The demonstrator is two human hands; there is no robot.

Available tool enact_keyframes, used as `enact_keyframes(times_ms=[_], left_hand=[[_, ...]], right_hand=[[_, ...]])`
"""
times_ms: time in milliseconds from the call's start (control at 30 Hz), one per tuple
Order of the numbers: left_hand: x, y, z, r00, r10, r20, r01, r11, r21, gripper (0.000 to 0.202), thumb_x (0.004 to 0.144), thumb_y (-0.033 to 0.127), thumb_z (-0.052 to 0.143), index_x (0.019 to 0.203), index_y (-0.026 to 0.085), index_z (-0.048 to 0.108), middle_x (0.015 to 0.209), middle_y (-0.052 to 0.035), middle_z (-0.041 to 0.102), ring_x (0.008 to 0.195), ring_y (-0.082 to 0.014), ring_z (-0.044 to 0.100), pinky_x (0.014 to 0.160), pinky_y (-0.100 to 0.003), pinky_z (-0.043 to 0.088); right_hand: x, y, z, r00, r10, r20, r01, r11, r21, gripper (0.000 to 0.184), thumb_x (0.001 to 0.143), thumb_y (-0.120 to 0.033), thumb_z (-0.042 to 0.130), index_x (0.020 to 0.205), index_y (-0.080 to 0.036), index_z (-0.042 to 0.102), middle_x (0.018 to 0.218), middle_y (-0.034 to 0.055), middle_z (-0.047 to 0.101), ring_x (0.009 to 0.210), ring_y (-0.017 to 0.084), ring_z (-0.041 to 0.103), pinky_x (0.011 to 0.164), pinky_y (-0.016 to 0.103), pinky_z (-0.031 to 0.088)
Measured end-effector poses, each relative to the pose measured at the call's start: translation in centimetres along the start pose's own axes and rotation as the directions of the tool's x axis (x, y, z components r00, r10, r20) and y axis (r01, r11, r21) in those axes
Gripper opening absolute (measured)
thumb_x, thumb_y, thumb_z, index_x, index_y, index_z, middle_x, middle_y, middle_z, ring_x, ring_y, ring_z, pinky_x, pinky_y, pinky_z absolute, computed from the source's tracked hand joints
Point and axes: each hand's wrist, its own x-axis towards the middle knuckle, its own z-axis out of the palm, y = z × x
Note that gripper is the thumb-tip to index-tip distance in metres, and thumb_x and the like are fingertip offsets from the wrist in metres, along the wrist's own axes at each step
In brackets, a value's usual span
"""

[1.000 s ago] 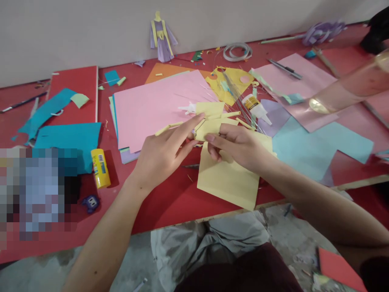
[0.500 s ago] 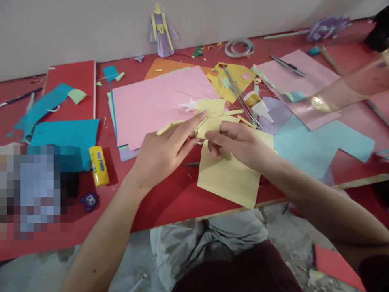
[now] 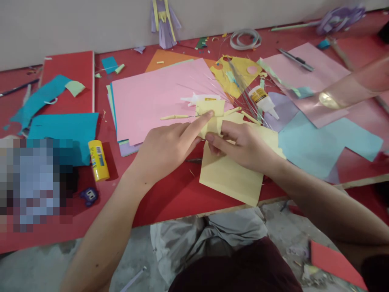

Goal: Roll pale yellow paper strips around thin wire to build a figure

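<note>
A small pale-yellow paper figure (image 3: 209, 108) with thin rolled-paper limbs sticking out to both sides is between my hands. My left hand (image 3: 173, 148) grips it from the left, its index finger lying across the front of the paper. From the right, my right hand (image 3: 243, 142) pinches the lower part between thumb and curled fingers. One rolled limb (image 3: 174, 117) points left above my left hand. A larger pale-yellow sheet (image 3: 232, 178) lies beneath my right hand. Just behind the figure, a white glue bottle (image 3: 200, 98) rests on the pink sheets (image 3: 152, 97).
On the red table (image 3: 170, 202), a yellow glue stick (image 3: 99, 161) is at left. A second glue bottle (image 3: 263, 101), wires, a craft knife (image 3: 296, 60) and light-blue paper (image 3: 319, 142) are at right. A purple paper doll (image 3: 164, 24) leans on the wall. Clear plastic (image 3: 355, 85) reaches in.
My left fingers have shifted on the paper figure, with the index finger now further over its front. The left limb shows more fully and lies flatter. The camera view has tipped slightly down.
</note>
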Motion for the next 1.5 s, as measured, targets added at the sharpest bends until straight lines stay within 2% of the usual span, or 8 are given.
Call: enact_keyframes(times_ms=[100,167,600,833,1200,1333,1500], left_hand=[[-0.10,-0.01,0.08,0.998,0.016,0.055,-0.019,0.999,0.050,0.048,0.098,0.019,0.042,0.145,0.020,0.034,0.102,-0.0045,0.070,0.093,-0.0164,0.066,0.074,-0.025,0.050],[-0.13,-0.05,0.15,0.998,0.026,0.061,-0.030,0.998,0.056,0.048,0.098,0.018,0.041,0.145,0.021,0.033,0.102,-0.0046,0.069,0.097,-0.0169,0.065,0.077,-0.026,0.050],[-0.02,-0.17,0.28,1.000,0.027,0.013,-0.028,0.998,0.050,0.044,0.099,0.021,0.041,0.143,0.020,0.037,0.099,-0.0041,0.070,0.095,-0.0165,0.065,0.083,-0.029,0.050],[-0.07,-0.24,0.32,1.000,0.023,0.007,-0.023,0.998,0.057,0.044,0.099,0.023,0.042,0.143,0.021,0.037,0.097,-0.0037,0.070,0.095,-0.0160,0.065,0.081,-0.027,0.050],[-0.05,-0.16,0.32,0.997,-0.012,0.071,0.007,0.998,0.061,0.046,0.098,0.023,0.041,0.144,0.023,0.035,0.100,-0.0033,0.069,0.095,-0.0161,0.065,0.076,-0.024,0.049],[0.00,-0.11,0.34,0.989,-0.017,0.145,0.006,0.997,0.074,0.048,0.097,0.022,0.041,0.145,0.022,0.034,0.099,-0.0043,0.070,0.089,-0.0163,0.066,0.069,-0.023,0.048],[0.01,-0.06,0.27,0.988,-0.013,0.152,-0.001,0.995,0.095,0.048,0.096,0.019,0.042,0.143,0.023,0.036,0.096,-0.0039,0.070,0.083,-0.0155,0.065,0.064,-0.022,0.045]], right_hand=[[-0.06,-0.04,-0.07,1.000,-0.005,0.006,0.006,0.986,-0.164,0.027,0.094,-0.034,0.050,0.072,-0.019,0.053,0.064,-0.0007,0.061,0.058,0.013,0.055,0.057,0.027,0.038],[-0.07,-0.02,-0.11,1.000,-0.004,0.013,0.006,0.979,-0.205,0.026,0.093,-0.033,0.050,0.071,-0.019,0.053,0.064,-0.0004,0.062,0.058,0.013,0.056,0.057,0.027,0.037],[-0.06,-0.05,-0.23,1.000,-0.006,0.013,0.008,0.986,-0.164,0.028,0.094,-0.034,0.049,0.072,-0.019,0.054,0.065,-0.0011,0.062,0.060,0.013,0.056,0.059,0.027,0.038],[-0.04,0.00,-0.16,1.000,0.003,0.016,0.000,0.986,-0.166,0.028,0.094,-0.035,0.049,0.071,-0.019,0.054,0.065,-0.0009,0.061,0.060,0.014,0.056,0.059,0.027,0.038],[-0.01,0.14,-0.07,0.999,0.005,0.032,0.001,0.984,-0.179,0.029,0.094,-0.036,0.048,0.072,-0.020,0.054,0.065,-0.0006,0.062,0.059,0.014,0.056,0.057,0.027,0.037],[-0.01,0.16,-0.02,0.999,0.018,0.027,-0.011,0.976,-0.217,0.030,0.093,-0.037,0.051,0.067,-0.020,0.052,0.061,-0.0008,0.061,0.056,0.014,0.055,0.055,0.027,0.037],[-0.03,0.24,-0.06,1.000,0.009,0.029,-0.003,0.976,-0.218,0.029,0.093,-0.038,0.051,0.070,-0.021,0.053,0.063,-0.0011,0.063,0.057,0.014,0.057,0.055,0.028,0.038]])
